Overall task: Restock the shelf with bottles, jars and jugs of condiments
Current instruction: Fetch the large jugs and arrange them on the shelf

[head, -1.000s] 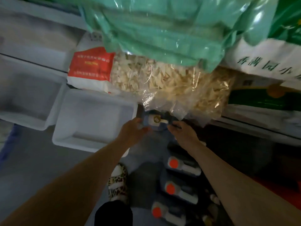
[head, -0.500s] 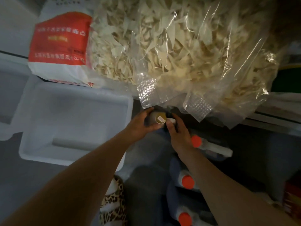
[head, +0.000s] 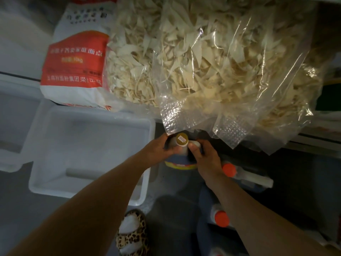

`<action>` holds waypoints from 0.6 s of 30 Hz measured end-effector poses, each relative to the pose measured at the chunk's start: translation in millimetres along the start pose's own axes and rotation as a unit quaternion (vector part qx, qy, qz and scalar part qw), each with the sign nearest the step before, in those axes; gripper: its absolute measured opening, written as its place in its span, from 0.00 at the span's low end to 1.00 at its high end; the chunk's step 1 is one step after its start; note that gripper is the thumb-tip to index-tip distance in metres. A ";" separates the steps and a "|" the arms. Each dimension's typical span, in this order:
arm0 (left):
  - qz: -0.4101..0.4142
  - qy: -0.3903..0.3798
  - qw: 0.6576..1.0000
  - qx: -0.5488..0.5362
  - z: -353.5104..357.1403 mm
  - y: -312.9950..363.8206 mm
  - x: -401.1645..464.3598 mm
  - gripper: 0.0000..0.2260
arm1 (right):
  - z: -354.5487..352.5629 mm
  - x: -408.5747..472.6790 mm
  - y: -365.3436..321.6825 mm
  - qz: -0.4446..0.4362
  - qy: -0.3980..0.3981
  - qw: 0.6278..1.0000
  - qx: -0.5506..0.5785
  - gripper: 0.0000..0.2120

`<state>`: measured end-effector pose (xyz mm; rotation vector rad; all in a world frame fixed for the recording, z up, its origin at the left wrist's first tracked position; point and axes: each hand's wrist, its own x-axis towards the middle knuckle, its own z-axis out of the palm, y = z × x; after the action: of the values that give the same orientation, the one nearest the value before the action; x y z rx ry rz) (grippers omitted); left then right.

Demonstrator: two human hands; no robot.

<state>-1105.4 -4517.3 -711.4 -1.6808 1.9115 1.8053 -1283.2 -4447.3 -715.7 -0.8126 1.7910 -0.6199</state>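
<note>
Head view: you hold a gold-capped jug (head: pixel 181 151) in both hands.
Your left hand (head: pixel 158 151) and right hand (head: pixel 203 157) curl round its neck and handle, likely steadying its weight beneath the overhanging clear bags (head: pixel 212 71), beside orange-capped jugs (head: pixel 239 174) lined on the floor.

**Grey floor with trays and jugs**

A grey floor (head: pixel 24 215) carries two white foam trays (head: pixel 88 150) side by side at left. At right, jugs with orange caps (head: pixel 221 218) stand in a row. A foot in a leopard-print slipper (head: pixel 133 235) rests between them
</note>
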 end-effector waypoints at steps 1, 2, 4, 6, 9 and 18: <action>-0.021 -0.002 1.000 0.000 1.9 -1.8 -5.8 0.28 | -0.8 -1.5 -2.7 0.005 -0.010 1.000 -0.022 0.08; -0.044 -0.001 0.999 0.000 5.0 -3.8 -12.4 0.26 | -1.2 -4.4 -4.2 0.009 -0.016 0.999 -0.047 0.10; -0.074 0.006 0.997 -0.004 12.9 -7.3 -25.8 0.22 | -2.8 -14.9 -6.8 0.011 -0.019 0.997 -0.072 0.12; -0.085 0.016 0.996 -0.013 19.9 -6.1 -40.9 0.20 | -5.8 -29.1 -10.1 0.021 -0.023 0.997 -0.064 0.09; -0.086 0.044 0.995 -0.032 22.8 7.1 -70.2 0.21 | -12.5 -54.4 -23.0 0.019 -0.023 0.998 -0.046 0.07; -0.057 0.158 0.984 -0.061 5.1 112.3 -182.0 0.39 | -63.8 -149.8 -120.1 0.030 -0.022 0.999 -0.036 0.14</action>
<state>-1107.6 -4423.8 -519.0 -2.1862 1.7915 1.7312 -1278.0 -4406.5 -517.6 -0.8114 1.7989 -0.4969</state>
